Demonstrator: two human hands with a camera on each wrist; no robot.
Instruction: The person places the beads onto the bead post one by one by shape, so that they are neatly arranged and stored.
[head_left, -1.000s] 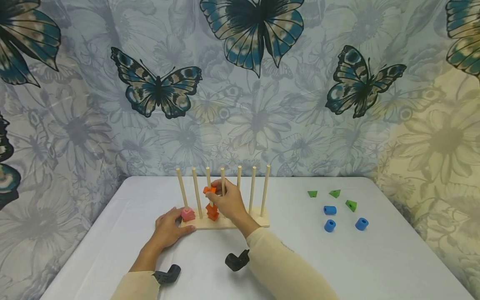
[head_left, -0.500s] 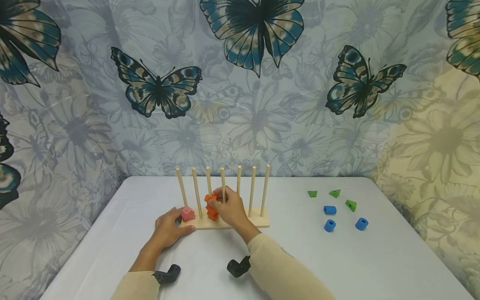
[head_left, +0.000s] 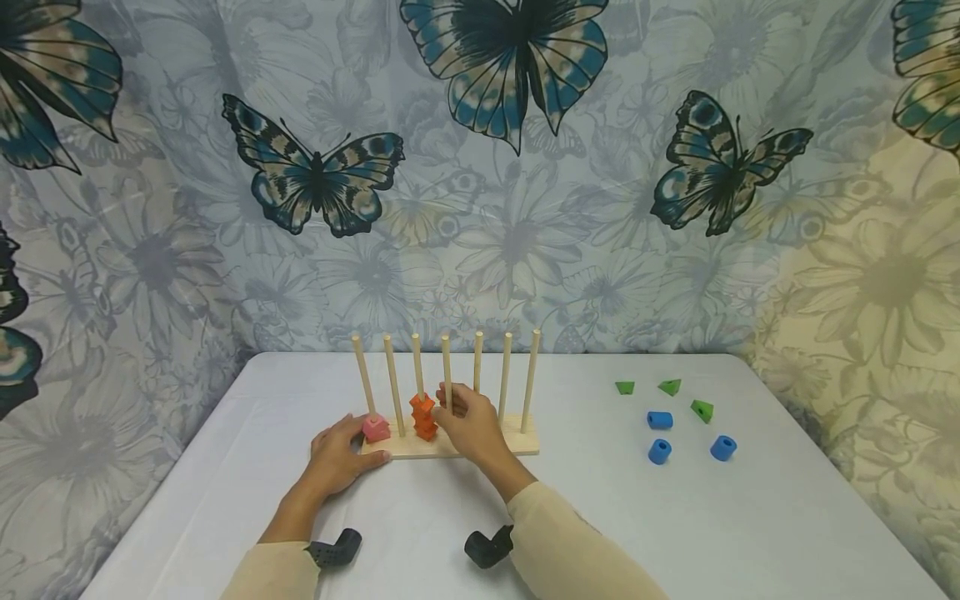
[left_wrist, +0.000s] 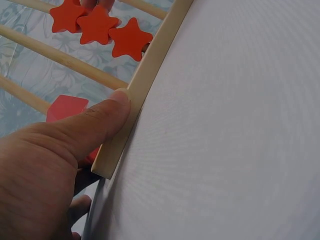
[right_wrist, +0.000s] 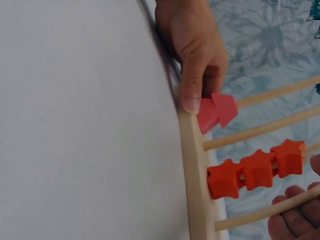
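Observation:
My left hand (head_left: 335, 456) grips the left end of a wooden peg stand (head_left: 431, 451), its thumb on the front edge of the base. Close to that hand, pink blocks (head_left: 376, 429) sit on the leftmost peg. Three orange star beads (right_wrist: 257, 168) are stacked on the third peg. Just right of the stack is my right hand (head_left: 478, 427), its fingers loosely bent around the fourth peg's far side. In the right wrist view those fingers (right_wrist: 292, 215) are apart from the stars and hold nothing visible. The left hand's other fingers are partly hidden behind the base.
Several bare pegs (head_left: 505, 379) rise from the stand. At the right of the white table (head_left: 600, 517) lie green triangular blocks (head_left: 702, 411) and blue cylinder beads (head_left: 660, 451). A butterfly-patterned cloth (head_left: 517, 242) hangs behind the table.
My right hand lowered the top orange star down the third peg onto the other two, then let go and drew back slightly right. The left hand stayed still.

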